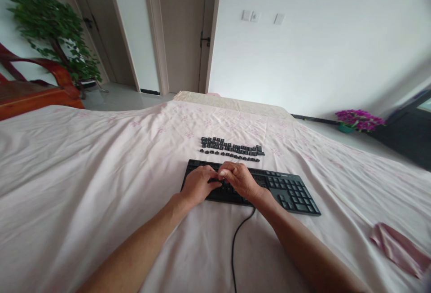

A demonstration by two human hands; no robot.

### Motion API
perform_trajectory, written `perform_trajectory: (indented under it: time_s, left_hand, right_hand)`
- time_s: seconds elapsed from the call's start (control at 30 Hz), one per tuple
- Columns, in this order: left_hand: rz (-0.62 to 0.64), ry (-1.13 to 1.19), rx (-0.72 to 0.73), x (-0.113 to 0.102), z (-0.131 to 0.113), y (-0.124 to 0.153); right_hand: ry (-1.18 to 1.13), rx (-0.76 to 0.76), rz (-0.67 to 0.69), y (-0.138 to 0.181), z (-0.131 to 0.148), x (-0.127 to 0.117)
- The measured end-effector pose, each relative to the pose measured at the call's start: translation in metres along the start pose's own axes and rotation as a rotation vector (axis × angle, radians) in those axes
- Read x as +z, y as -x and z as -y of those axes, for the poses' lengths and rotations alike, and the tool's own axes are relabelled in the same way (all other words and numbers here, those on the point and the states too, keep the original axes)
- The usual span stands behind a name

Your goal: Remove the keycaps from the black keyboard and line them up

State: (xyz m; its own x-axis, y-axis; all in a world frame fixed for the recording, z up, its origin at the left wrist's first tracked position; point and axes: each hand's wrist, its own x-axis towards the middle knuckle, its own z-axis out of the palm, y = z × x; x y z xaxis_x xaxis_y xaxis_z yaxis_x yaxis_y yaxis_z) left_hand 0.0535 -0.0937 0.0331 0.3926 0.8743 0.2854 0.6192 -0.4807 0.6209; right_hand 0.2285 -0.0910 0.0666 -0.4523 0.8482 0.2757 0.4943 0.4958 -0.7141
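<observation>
While loose keycaps point(232, 148) lie rowed handily just beyond it, the black keyboard point(289, 190) rests on the bed point(84, 171) under the left hand point(198, 186) and right hand point(241, 180), fingers bunched mid-board, any grip hidden.

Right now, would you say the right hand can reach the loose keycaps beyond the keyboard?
Probably yes: the right hand rests on the keyboard, and the keycaps lie just past it, with nothing between.
</observation>
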Motion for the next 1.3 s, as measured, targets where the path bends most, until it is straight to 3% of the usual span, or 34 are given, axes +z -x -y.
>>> perform_trajectory:
  time_s: [0.23,0.47,0.73,0.87,1.0,1.13,1.3]
  left_hand:
    - [0.003,-0.085,0.035,0.006,-0.006,0.000]
    - [-0.015,-0.099,0.026,0.004,-0.007,0.002]
    - [-0.028,0.081,-0.051,0.005,-0.006,0.002]
    - [-0.057,0.297,-0.096,0.005,0.001,-0.001]
    - [-0.110,0.485,-0.124,0.003,0.009,-0.005]
    - [-0.097,0.665,-0.175,0.002,0.013,-0.008]
    - [-0.091,0.722,-0.177,0.004,0.015,-0.007]
  right_hand:
    - [0.081,-0.140,-0.182,0.009,-0.013,0.017]
    - [0.100,-0.205,-0.222,0.013,-0.018,0.020]
    - [0.023,-0.249,-0.350,0.015,-0.009,0.019]
    - [0.158,-0.235,-0.393,0.012,-0.002,0.007]
    - [0.296,-0.151,-0.266,0.007,0.008,-0.006]
    - [0.362,-0.092,-0.089,0.002,0.014,-0.004]
    - [0.464,-0.003,-0.022,-0.003,0.013,0.004]
